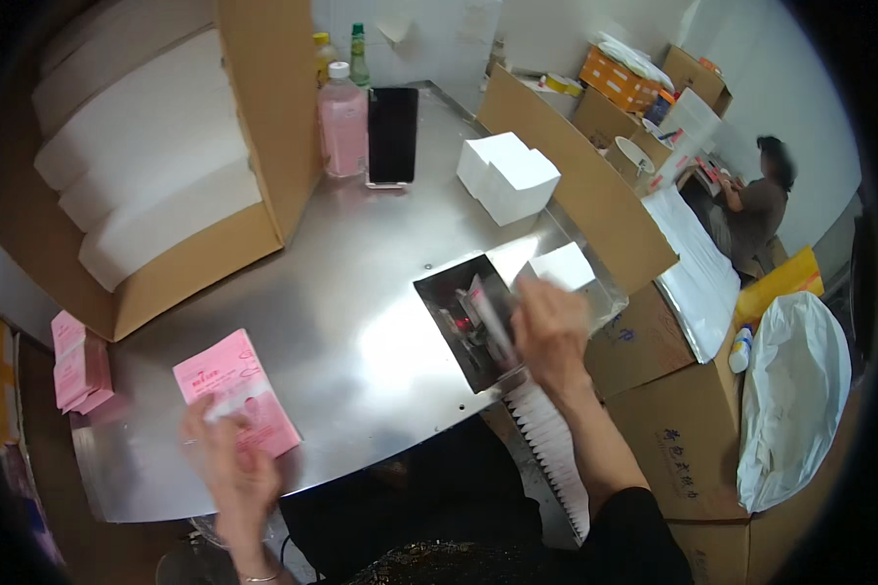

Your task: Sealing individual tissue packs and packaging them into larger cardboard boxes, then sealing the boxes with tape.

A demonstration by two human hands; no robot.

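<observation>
While hands flank it, the steel table's (361, 292) middle lies bare.

Left hand (232, 460) low at the near left, fingers spread and pressing flat, blurred, wrist bent back, right hand (548, 331) stretched forward, fingers curled in a pinch, forearm rising from a dark sleeve

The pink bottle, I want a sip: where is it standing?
In the head view the pink bottle stands at the far side of the steel table, left of centre, just left of the upright black phone and right of the big cardboard box.
</observation>
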